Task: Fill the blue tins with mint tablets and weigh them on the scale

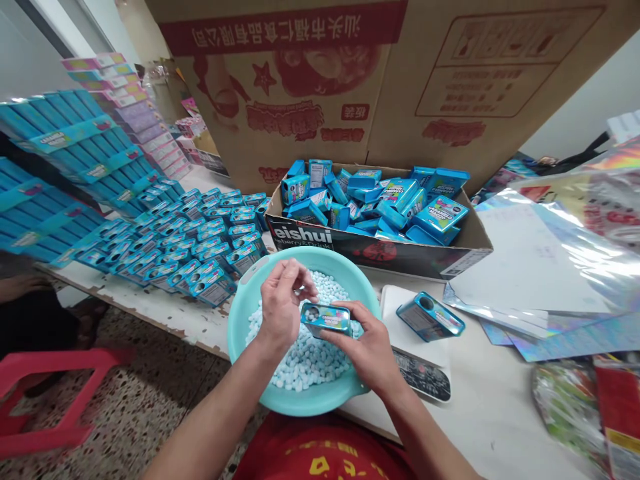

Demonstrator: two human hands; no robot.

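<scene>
One white table with a chipped front edge is running across the room, above a speckled stone-like floor. Behind the work area, a tall brown cardboard carton with red printing is standing upside down, judging by its lettering. Blue stacked packs are rising at the left, and a red plastic stool is sitting below them. A low, open, black-sided cardboard box is holding a jumbled heap of blue rectangular tins. Nearer, a round turquoise plastic basin is containing many small pale pellets and is projecting past the table edge. Beside it, a flat white device with a dark panel is supporting one upright blue tin. Over the basin, the right hand is gripping a small blue tin with a round opening. The left hand is hovering beside that opening, fingers curled; whether they are pinching anything cannot be determined.
</scene>
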